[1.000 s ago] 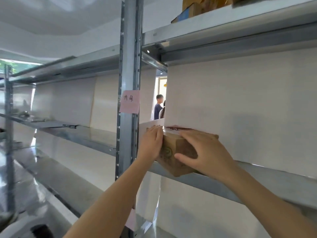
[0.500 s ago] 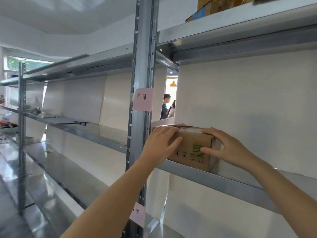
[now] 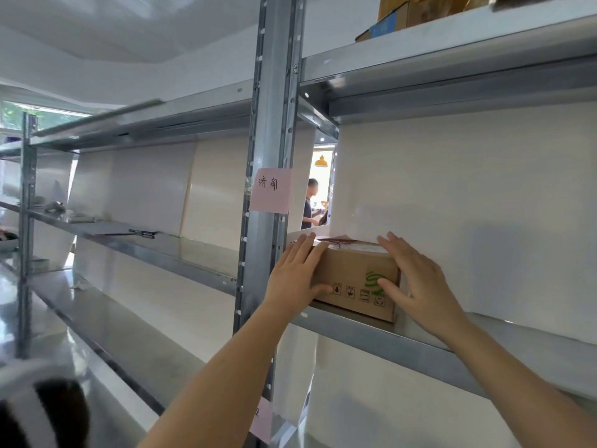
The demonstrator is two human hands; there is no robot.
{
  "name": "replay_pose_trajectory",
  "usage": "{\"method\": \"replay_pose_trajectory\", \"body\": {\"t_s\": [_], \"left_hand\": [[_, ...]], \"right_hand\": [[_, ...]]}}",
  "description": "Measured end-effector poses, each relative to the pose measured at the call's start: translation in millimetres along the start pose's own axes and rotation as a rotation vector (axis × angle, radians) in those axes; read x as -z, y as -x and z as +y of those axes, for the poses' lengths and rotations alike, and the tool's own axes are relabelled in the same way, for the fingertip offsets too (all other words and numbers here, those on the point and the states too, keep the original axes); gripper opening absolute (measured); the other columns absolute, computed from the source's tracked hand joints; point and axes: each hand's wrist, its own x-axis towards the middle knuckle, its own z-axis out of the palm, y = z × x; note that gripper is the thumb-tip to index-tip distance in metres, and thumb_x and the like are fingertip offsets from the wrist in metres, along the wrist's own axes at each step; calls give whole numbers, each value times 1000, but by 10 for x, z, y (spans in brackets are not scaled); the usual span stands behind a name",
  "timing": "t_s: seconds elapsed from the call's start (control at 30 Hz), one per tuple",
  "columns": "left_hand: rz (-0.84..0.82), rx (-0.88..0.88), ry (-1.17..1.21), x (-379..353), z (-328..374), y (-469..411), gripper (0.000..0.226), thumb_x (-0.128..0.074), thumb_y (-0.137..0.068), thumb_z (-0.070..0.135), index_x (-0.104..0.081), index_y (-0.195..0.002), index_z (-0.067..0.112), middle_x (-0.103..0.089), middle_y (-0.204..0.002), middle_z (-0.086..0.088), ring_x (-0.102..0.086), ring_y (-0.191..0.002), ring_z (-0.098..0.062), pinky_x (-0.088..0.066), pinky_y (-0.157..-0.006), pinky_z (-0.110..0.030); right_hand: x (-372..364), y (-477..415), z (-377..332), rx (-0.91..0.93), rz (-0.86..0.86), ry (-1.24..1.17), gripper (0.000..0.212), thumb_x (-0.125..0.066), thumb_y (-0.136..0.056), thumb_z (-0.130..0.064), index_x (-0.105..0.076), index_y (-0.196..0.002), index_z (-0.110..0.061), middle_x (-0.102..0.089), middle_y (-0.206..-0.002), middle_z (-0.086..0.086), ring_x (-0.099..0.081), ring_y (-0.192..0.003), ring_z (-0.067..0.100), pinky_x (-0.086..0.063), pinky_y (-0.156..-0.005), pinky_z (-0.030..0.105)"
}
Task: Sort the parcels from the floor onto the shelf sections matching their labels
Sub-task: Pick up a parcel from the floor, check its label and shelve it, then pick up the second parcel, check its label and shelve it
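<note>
A small brown cardboard parcel (image 3: 352,273) with a green logo and black handling symbols stands flat on the metal shelf (image 3: 403,345), just right of the grey upright post (image 3: 268,124). My left hand (image 3: 295,276) presses against its left end, thumb on the front face. My right hand (image 3: 416,282) grips its right end, thumb over the logo. A pink handwritten label (image 3: 270,190) is stuck on the post beside this section. The parcel's own label faces up and cannot be read.
Other boxes (image 3: 397,17) sit on the shelf above. The shelf section to the left (image 3: 181,250) holds a dark pen-like item and small objects farther off. A person (image 3: 310,205) stands beyond a gap behind the rack. Another pink label (image 3: 260,418) sits lower on the post.
The parcel went from tilted on the shelf edge to standing flat on the shelf. My right hand slid from its top to its right end; my left hand stayed at the left end.
</note>
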Motion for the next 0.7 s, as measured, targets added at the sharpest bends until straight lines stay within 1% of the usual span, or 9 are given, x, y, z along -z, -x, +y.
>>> {"method": "replay_pose_trajectory", "body": {"t_s": [0.07,0.1,0.17,0.27,0.37,0.53,0.57,0.67,0.7], "left_hand": [[-2,-3,1,2,0,-4,83,-57,-83,50,-10,-148,27,-4,-160,1,0,-147,-20,4,-112,-33],[-1,-12,4,8,0,0,84,-56,-84,50,-9,-149,26,-2,-160,1,1,-147,-20,6,-111,-31],[5,-35,16,23,-5,10,85,-56,-84,50,-6,-149,26,0,-160,1,2,-147,-19,9,-109,-29],[23,-52,56,45,12,37,87,-54,-84,52,-3,-149,26,0,-160,2,2,-147,-17,12,-109,-27],[49,-68,63,43,66,58,87,-54,-83,53,-4,-149,26,-3,-160,2,0,-147,-17,14,-109,-27],[93,-61,70,21,170,101,85,-53,-84,52,-5,-149,26,-5,-160,2,0,-147,-17,14,-109,-26],[111,-58,81,26,200,119,84,-54,-84,51,-7,-149,25,-7,-160,1,-1,-147,-18,13,-109,-27],[132,-52,97,72,337,189,84,-55,-83,50,-9,-149,26,-11,-159,0,-5,-147,-19,8,-112,-31],[130,-52,92,94,393,211,84,-56,-83,50,-10,-149,26,-13,-159,0,-6,-147,-20,6,-112,-32]], "right_hand": [[-31,-34,-75,10,-5,118,62,-31,-85,-44,-30,-145,-31,-22,-158,0,-22,-145,20,-13,-116,43],[-51,-40,-96,12,27,164,64,-26,-83,-45,-36,-144,-27,-26,-157,2,-25,-144,22,-14,-115,44],[-95,-41,-119,2,102,265,66,-26,-79,-43,-49,-136,-19,-37,-152,9,-34,-140,27,-20,-112,49],[-133,-52,-173,-26,114,443,60,-32,-79,-39,-58,-126,-14,-46,-146,13,-44,-134,31,-30,-106,57],[-135,-68,-255,0,121,524,57,-35,-78,-35,-62,-122,-13,-51,-141,14,-49,-129,31,-36,-102,59],[-61,14,-410,40,138,560,54,-36,-77,-33,-63,-121,-15,-55,-138,12,-53,-127,29,-38,-102,56],[-29,47,-420,37,137,562,54,-37,-77,-33,-63,-121,-15,-56,-137,11,-53,-126,28,-37,-103,54],[107,194,-386,15,138,540,55,-39,-77,-37,-59,-124,-17,-54,-139,11,-52,-128,28,-26,-105,50],[173,257,-365,-11,137,520,57,-39,-77,-40,-57,-126,-18,-52,-141,11,-50,-129,28,-27,-107,50]]}}
